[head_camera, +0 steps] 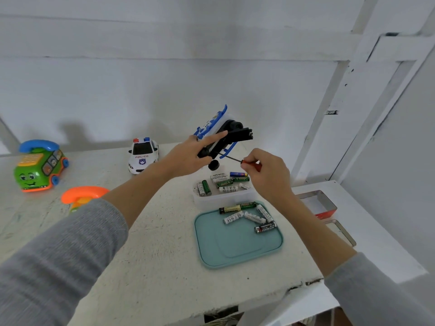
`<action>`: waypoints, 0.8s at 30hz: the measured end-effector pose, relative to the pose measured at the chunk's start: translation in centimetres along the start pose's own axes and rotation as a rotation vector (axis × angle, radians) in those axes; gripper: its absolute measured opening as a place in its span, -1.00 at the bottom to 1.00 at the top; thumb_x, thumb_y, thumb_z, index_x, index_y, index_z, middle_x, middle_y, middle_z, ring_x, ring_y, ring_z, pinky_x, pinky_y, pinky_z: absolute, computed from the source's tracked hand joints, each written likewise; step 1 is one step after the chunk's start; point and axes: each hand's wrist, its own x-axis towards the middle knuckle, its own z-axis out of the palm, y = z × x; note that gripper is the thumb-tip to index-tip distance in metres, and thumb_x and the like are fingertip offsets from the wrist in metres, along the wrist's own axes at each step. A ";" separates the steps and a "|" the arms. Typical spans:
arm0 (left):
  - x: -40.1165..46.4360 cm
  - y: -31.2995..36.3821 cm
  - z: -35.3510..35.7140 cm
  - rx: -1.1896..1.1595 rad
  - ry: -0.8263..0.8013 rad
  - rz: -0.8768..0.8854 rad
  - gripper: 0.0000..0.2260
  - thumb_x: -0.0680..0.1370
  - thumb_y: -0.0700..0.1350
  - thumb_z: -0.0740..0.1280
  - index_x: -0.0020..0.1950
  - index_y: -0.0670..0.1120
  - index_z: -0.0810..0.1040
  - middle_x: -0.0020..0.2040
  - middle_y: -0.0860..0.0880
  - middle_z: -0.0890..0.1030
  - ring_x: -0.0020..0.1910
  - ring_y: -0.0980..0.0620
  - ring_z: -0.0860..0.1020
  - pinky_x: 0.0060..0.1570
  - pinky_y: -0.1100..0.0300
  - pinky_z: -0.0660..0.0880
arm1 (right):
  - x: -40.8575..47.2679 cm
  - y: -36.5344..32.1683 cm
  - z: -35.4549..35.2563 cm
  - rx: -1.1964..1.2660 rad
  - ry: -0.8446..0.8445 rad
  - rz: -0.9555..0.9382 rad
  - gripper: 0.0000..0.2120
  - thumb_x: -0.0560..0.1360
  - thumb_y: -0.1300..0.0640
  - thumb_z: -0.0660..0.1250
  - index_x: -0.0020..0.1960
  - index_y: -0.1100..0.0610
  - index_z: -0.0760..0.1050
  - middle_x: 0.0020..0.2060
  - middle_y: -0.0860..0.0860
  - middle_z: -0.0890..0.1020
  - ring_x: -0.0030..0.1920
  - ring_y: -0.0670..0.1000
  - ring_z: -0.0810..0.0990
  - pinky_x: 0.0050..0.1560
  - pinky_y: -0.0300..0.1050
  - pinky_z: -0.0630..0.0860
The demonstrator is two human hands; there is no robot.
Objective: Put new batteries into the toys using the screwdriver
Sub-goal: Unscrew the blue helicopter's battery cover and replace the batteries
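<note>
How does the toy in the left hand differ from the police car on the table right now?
The blue-and-white toy is lifted off the table in the left hand, tipped so its black underside and wheels face the camera; the police car stands upright on its wheels on the table, untouched. The screwdriver, pinched in the right hand, points at the held toy, not the police car. Both are white with blue parts.

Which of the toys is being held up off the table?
The blue-and-white toy with black wheels, gripped by the left hand underside up. The white police car and green phone bus stand on the table.
</note>
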 end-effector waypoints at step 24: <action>-0.7 2.2 0.1 -0.260 0.137 -0.088 -0.42 0.59 -0.16 0.21 0.46 0.33 0.08 0.01 -0.27 0.48 -0.07 -0.17 0.45 -0.07 0.12 0.37 | -0.6 0.1 2.8 -0.225 0.351 -0.408 -0.82 0.45 0.23 0.19 -0.30 0.20 0.48 -0.41 0.02 0.51 -0.49 0.01 0.38 -0.59 -0.22 0.26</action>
